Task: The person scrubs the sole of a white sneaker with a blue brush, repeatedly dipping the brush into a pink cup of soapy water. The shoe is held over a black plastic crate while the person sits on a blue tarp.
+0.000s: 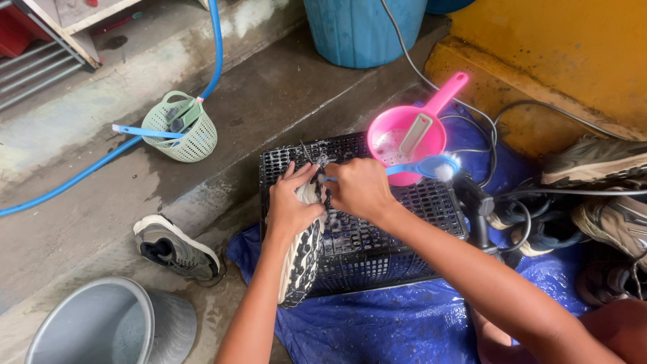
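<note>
Your left hand (pixel 291 205) is wrapping its grip around the toe end of a sneaker (pixel 302 253) lying sole-up on the black plastic crate (pixel 377 243), its heel end pointing back toward you. Your right hand (pixel 357 189) is closing its grip on the handle of a blue brush (pixel 423 166), pressing against the shoe just beside your left fingers. The crate is sitting on a blue tarp (pixel 377 323), with a pink scoop (pixel 408 135) resting at its far corner.
</note>
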